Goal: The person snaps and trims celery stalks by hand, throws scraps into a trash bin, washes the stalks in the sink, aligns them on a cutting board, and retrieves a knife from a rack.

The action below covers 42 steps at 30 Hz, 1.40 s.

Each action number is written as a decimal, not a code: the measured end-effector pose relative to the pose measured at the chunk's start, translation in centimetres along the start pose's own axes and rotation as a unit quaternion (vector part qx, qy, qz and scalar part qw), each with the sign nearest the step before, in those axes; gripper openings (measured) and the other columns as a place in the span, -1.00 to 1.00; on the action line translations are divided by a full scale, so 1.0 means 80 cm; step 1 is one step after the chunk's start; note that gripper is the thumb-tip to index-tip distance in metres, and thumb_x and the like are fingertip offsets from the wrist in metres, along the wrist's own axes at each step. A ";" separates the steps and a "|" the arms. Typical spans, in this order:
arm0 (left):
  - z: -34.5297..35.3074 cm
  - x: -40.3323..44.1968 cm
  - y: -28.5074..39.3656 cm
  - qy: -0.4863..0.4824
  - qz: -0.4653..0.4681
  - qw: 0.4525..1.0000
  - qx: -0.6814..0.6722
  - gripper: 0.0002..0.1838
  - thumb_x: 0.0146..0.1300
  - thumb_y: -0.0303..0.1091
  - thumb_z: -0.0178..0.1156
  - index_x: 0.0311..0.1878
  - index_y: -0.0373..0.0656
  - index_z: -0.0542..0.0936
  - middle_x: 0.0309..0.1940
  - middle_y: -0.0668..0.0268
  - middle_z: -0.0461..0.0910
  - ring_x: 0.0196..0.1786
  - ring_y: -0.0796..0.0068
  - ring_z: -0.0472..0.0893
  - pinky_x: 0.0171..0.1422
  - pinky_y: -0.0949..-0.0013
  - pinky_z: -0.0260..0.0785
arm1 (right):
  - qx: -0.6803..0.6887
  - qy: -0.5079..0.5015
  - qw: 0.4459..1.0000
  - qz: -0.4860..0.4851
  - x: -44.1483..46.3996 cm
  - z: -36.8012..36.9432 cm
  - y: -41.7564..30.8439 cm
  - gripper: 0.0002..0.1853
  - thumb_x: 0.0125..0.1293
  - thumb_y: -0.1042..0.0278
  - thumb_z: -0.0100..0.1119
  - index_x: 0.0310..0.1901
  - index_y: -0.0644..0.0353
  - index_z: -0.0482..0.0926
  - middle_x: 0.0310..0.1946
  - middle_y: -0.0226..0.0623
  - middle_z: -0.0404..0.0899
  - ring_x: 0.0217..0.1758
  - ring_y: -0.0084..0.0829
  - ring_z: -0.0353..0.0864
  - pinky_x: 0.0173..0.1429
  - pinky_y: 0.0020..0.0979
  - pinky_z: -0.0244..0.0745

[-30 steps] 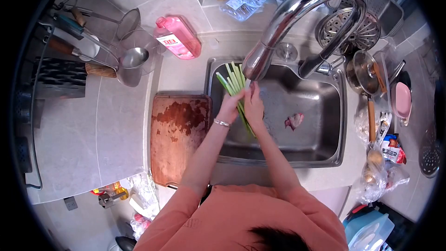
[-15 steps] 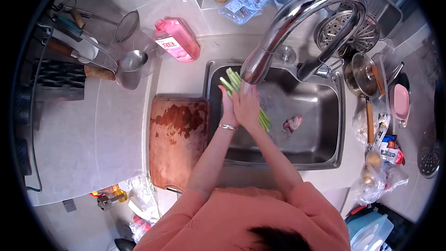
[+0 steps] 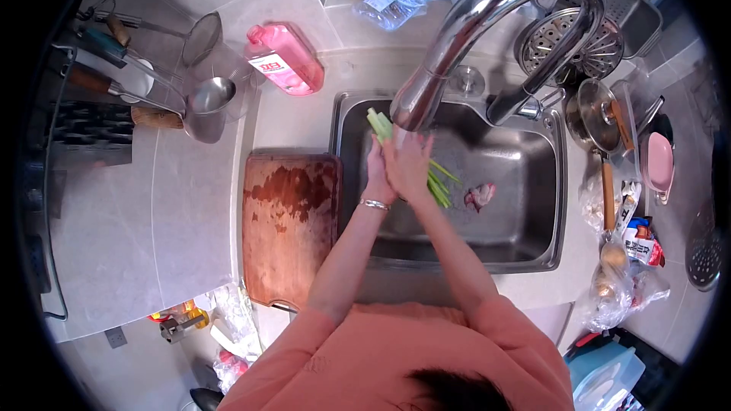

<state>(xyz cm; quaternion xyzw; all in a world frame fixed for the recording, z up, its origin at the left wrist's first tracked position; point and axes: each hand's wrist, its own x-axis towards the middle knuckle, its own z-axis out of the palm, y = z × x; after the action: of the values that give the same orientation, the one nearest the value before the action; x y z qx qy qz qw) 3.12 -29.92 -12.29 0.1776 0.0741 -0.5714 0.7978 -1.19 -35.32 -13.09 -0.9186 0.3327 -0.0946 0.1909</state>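
Note:
Green stalks [image 3: 439, 189] lie between my two hands over the left part of the steel sink [image 3: 502, 253], under the faucet [image 3: 417, 106]. My left hand [image 3: 378, 171], with a bracelet at the wrist, is beneath and to the left of the bundle, its fingers partly hidden. My right hand [image 3: 409, 166] lies across the top of the stalks with its fingers spread, pressing them against the left palm. The pale stalk ends stick out at the upper left, the green ends at the lower right. A small pinkish piece [image 3: 480, 196] rests on the sink floor.
Left of the sink lies a wet wooden cutting board [image 3: 289, 251]. A pink detergent bottle [image 3: 285, 61] stands behind it. A lidded pan [image 3: 596, 118] and plastic bags [image 3: 613, 289] are on the right. Ladles and a strainer [image 3: 202, 39] hang at the left.
The stalks have turned, their lower ends swinging right. My right hand has moved from beside the bundle to spread over it, while my left hand has shifted slightly beneath.

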 end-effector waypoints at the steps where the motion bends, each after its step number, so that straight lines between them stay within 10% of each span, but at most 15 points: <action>1: 0.022 -0.010 0.001 0.030 -0.015 0.999 0.000 -0.20 0.20 0.35 -0.28 0.23 -0.17 0.27 0.11 0.16 0.39 0.14 0.21 0.39 0.24 0.15 0.21 | -0.022 -0.005 1.000 -0.004 0.007 0.013 0.011 -0.44 0.31 0.04 -0.24 0.19 0.33 0.26 0.27 -0.03 0.17 0.37 -0.12 0.08 0.35 0.21 -0.29; 5: 0.006 -0.002 -0.008 0.044 0.022 0.992 0.119 -0.18 0.15 0.38 -0.21 0.17 -0.21 0.32 0.00 0.22 0.47 0.01 0.30 0.48 0.12 0.25 0.33 | 0.177 0.118 0.976 -0.048 0.001 0.023 0.008 -0.63 0.38 0.22 -0.35 0.07 0.24 0.31 -0.06 -0.02 0.42 -0.02 0.03 0.36 0.30 -0.01 0.04; 11: -0.021 0.007 -0.004 0.014 0.009 0.998 0.064 -0.40 0.20 0.21 -0.05 0.03 -0.16 0.42 -0.10 0.30 0.51 -0.05 0.40 0.51 0.04 0.33 0.39 | 0.453 -0.024 0.886 0.094 -0.009 -0.026 -0.006 -0.49 0.34 0.18 -0.22 0.24 0.26 0.11 0.07 0.18 0.32 0.13 0.07 0.35 0.24 -0.27 0.17; 14: -0.036 0.018 -0.011 0.107 0.058 0.989 0.083 -0.54 0.23 0.05 0.06 0.00 -0.14 0.44 -0.12 0.32 0.51 -0.07 0.41 0.51 0.06 0.32 0.38 | 0.562 0.117 0.817 0.061 -0.003 -0.001 0.000 -0.65 0.37 0.21 -0.26 0.00 0.28 0.36 -0.13 0.01 0.46 0.00 -0.06 0.43 0.10 -0.24 0.24; 23: -0.009 -0.023 -0.017 0.116 0.018 0.879 0.463 -0.85 0.18 -0.47 0.09 -0.17 -0.21 0.47 -0.35 0.31 0.54 -0.31 0.50 0.54 -0.22 0.44 0.39 | 0.402 0.108 0.908 -0.044 0.024 -0.060 0.010 -0.62 0.30 0.20 -0.13 -0.02 0.37 0.38 -0.01 0.10 0.40 0.07 0.04 0.37 0.11 -0.26 0.30; 27: -0.025 -0.026 -0.007 0.113 -0.026 0.880 0.460 -0.87 0.16 -0.43 0.17 -0.25 -0.22 0.48 -0.46 0.36 0.50 -0.40 0.56 0.50 -0.28 0.49 0.34 | 0.297 -0.106 0.947 -0.066 0.046 -0.049 0.023 -0.71 0.28 0.16 -0.07 -0.28 0.24 0.51 -0.46 -0.06 0.52 -0.29 -0.08 0.55 -0.20 -0.22 0.43; 33: -0.030 -0.025 -0.005 0.102 -0.018 0.888 0.448 -0.83 0.15 -0.45 0.17 -0.19 -0.21 0.45 -0.47 0.38 0.49 -0.39 0.55 0.50 -0.27 0.47 0.35 | 0.149 -0.158 0.957 -0.192 0.045 -0.086 0.006 -0.52 0.22 -0.09 -0.08 -0.46 0.20 0.60 -0.50 -0.04 0.56 -0.36 -0.04 0.57 -0.24 -0.14 0.46; 42: -0.003 -0.009 -0.016 0.125 0.103 0.901 0.403 -0.64 0.18 -0.49 0.09 0.06 -0.17 0.35 -0.32 0.40 0.50 -0.29 0.56 0.52 -0.19 0.44 0.38 | 0.253 0.016 0.956 -0.145 0.048 -0.049 0.009 -0.62 0.05 -0.01 0.17 -0.48 0.23 0.58 -0.56 0.03 0.52 -0.41 0.00 0.55 -0.25 -0.14 0.46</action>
<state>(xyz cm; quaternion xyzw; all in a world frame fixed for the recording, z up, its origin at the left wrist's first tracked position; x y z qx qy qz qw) 1.69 -29.52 -12.53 0.5602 -0.0822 -0.4405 0.6966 0.14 -39.50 -9.62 -0.8768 0.1643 -0.2170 0.3963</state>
